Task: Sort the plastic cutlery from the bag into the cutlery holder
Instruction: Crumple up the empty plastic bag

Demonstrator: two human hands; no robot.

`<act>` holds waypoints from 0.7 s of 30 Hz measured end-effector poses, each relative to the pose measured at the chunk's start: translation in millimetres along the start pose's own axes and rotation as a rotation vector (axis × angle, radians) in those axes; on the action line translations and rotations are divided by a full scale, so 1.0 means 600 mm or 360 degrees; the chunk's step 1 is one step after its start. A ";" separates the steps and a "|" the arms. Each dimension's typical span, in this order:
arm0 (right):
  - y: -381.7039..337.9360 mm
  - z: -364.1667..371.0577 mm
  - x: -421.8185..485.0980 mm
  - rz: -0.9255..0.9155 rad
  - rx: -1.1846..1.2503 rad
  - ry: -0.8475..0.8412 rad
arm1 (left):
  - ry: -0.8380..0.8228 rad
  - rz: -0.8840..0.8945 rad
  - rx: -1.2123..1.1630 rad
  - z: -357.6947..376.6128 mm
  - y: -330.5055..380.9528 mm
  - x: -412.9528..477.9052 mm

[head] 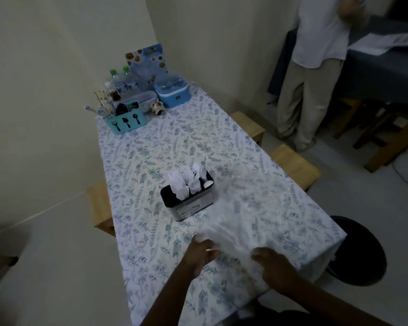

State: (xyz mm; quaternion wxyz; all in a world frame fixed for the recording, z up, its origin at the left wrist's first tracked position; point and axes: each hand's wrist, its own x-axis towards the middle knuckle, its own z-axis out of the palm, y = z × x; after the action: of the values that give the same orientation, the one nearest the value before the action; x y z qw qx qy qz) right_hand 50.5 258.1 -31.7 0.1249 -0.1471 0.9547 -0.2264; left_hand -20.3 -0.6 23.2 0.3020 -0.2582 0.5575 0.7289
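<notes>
A clear plastic bag (240,208) lies on the floral tablecloth, blurred, to the right of a black cutlery holder (191,203). White plastic cutlery (186,182) stands in the holder's compartments. My left hand (201,254) grips the bag's near edge, fingers curled round the plastic. My right hand (272,267) holds the same edge a little to the right. Whether any cutlery is inside the bag cannot be made out.
At the table's far end stand a teal caddy (125,123) with utensils, water bottles (123,81), a blue lunch box (172,92) and a small cup. Wooden benches (295,165) flank the table. A black stool (360,252) is at right. A person (316,67) stands beyond.
</notes>
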 end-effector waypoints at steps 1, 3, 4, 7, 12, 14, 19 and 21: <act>0.003 0.000 -0.008 0.0002 0.0029 0.0092 | -0.0030 -0.0004 -0.0030 -0.007 -0.001 0.003; -0.003 -0.018 -0.021 0.0058 0.0073 0.0265 | -0.0062 0.0041 -0.0084 -0.023 -0.003 0.005; -0.007 -0.031 -0.025 0.0112 0.0116 0.0310 | 0.0004 0.0054 -0.0157 -0.032 -0.006 0.007; -0.010 -0.059 -0.038 0.0201 0.0370 0.0465 | 0.0155 0.0261 0.0076 -0.057 -0.020 0.014; -0.014 -0.125 -0.041 0.0326 0.0884 0.0254 | -0.0011 0.0945 0.1003 -0.049 -0.010 0.032; 0.001 -0.151 -0.032 0.0441 0.1052 -0.0017 | 0.0019 0.1018 0.1387 -0.044 -0.001 0.039; 0.046 -0.215 -0.009 0.0381 0.0953 -0.0593 | -0.0003 0.1102 0.1833 -0.013 0.022 0.054; 0.067 -0.237 -0.001 0.0346 0.1081 -0.0739 | -0.0153 0.1177 0.1864 0.007 0.025 0.061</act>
State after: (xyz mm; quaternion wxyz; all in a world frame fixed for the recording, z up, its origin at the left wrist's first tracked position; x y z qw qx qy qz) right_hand -1.2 348.8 72.7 0.4011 -0.0432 0.7823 -0.4745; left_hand -56.4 5.9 8.2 0.1477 0.1870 0.8965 0.3736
